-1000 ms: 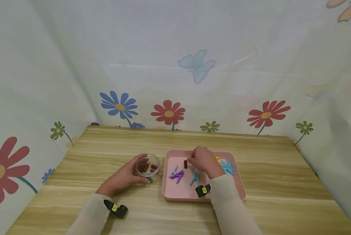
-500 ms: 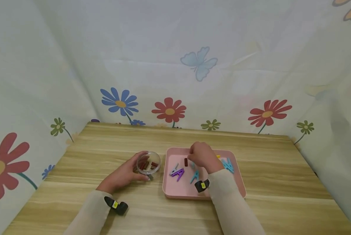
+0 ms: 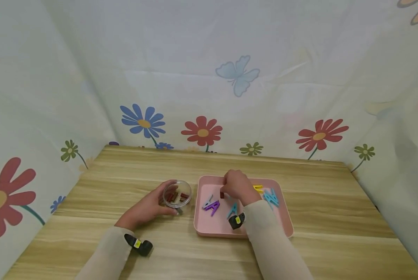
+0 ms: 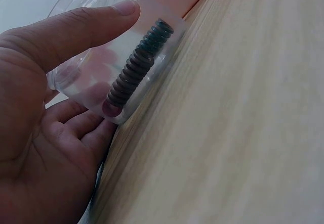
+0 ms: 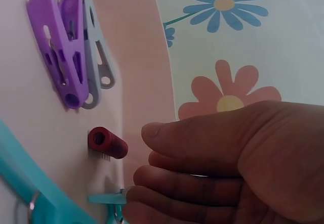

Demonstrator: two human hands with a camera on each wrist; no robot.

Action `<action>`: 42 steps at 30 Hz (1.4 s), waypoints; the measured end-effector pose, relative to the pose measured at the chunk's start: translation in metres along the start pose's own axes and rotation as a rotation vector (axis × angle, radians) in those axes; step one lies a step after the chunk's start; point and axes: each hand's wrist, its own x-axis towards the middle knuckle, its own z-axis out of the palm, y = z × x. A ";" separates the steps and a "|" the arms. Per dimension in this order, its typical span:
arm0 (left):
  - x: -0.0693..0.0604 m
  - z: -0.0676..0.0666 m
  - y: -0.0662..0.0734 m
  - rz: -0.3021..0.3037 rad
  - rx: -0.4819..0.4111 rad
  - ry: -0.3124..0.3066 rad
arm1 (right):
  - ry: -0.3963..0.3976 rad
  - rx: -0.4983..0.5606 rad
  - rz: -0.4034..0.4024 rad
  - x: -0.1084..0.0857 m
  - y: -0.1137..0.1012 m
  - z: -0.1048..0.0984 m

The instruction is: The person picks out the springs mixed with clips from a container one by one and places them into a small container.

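Note:
My left hand (image 3: 149,208) holds a clear round container (image 3: 189,188) on the table, thumb on one side and fingers around the other. Several coil springs (image 4: 132,75), dark red, brownish and dark green, lie inside it. Over the pink tray (image 3: 209,228) is my right hand (image 3: 239,188), its fingers loosely bent with nothing held. Just ahead of its thumb and fingertips, a dark red spring (image 5: 108,143) sits in the tray; a gap shows between them in the right wrist view. A purple clothespin (image 5: 58,52) and a grey clothespin (image 5: 100,57) lie together near it.
Teal clothespins (image 3: 232,210) lie below the right hand, partly hidden by it. Blue clothespins (image 3: 271,197) and a yellow clothespin (image 3: 258,188) are at the tray's right. A flowered white sheet (image 3: 160,89) hangs behind the wooden table (image 3: 334,202).
My right hand has shifted slightly left and toward me, closer to the red spring and now covering part of it. More of the yellow clothespin shows. The left hand still holds the container.

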 end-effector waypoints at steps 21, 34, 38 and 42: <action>0.001 0.001 0.004 -0.003 -0.043 0.004 | -0.059 -0.093 0.043 0.007 -0.009 0.013; -0.001 0.000 -0.002 0.018 -0.040 0.001 | 0.010 -0.183 -0.093 0.006 -0.010 0.018; -0.001 0.000 0.000 0.016 -0.042 0.001 | 0.031 -0.190 -0.119 0.006 -0.010 0.018; -0.001 0.000 -0.001 0.017 -0.034 0.001 | 0.028 -0.181 -0.116 0.005 -0.011 0.015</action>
